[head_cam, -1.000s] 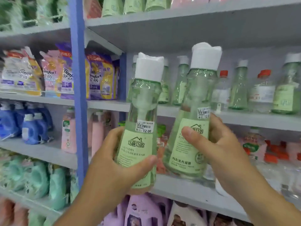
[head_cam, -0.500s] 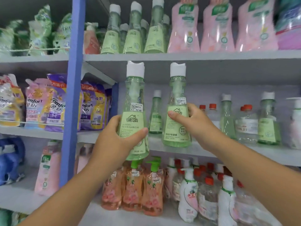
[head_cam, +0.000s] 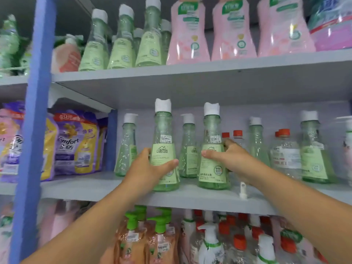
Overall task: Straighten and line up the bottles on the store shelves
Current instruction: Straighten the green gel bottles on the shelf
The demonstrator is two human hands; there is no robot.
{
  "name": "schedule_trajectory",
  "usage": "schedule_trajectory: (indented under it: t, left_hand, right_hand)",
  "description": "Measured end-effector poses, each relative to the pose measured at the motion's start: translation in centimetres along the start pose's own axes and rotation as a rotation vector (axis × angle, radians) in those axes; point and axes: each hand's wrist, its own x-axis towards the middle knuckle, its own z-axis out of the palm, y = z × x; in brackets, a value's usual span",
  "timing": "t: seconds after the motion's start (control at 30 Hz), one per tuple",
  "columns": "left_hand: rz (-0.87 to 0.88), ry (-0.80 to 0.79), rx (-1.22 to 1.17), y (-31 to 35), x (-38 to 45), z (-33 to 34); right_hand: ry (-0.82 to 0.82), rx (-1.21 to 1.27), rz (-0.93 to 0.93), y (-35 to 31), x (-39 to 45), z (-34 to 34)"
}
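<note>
Two green bottles are shown standing at the front edge of the middle shelf [head_cam: 190, 199], one held in each hand. The left bottle [head_cam: 165, 149] is gripped by the left hand [head_cam: 147, 168], the thumb laid across the label and the fingers [head_cam: 144, 152] wrapped behind. The right bottle [head_cam: 213, 149] is gripped by the right hand [head_cam: 231, 159] in the same way, at mid-body.

The bottles are judged to be stiff, smooth plastic, part-filled and fairly light; the wide base favours stability, and the labelled flare is best taken hold of, the narrow neck being tippy.

Similar bottles [head_cam: 187, 147] stand at 12 o'clock behind the pair, red-capped ones [head_cam: 283, 149] at 3 o'clock. Headroom under the upper shelf [head_cam: 190, 80] is slight; open shelf lies at 9 o'clock. A small white cap piece [head_cam: 243, 190] lies near the edge at 4 o'clock.
</note>
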Motion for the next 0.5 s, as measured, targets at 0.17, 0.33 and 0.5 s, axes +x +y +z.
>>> schedule_trajectory:
  t: [0.17,0.33,0.5]
  left_hand:
    - [0.059,-0.208,0.324,1.0,2.3,1.0]
    - [0.150,-0.248,0.623,2.0,3.7,2.8]
    - [0.285,-0.368,0.915,3.8,3.8,4.3]
  right_hand:
    - [0.002,-0.243,0.065,0.4,0.5,-2.7]
    - [0.096,-0.401,0.081,1.2,0.9,-3.9]
    - [0.168,-0.595,0.100,0.6,0.9,-4.5]
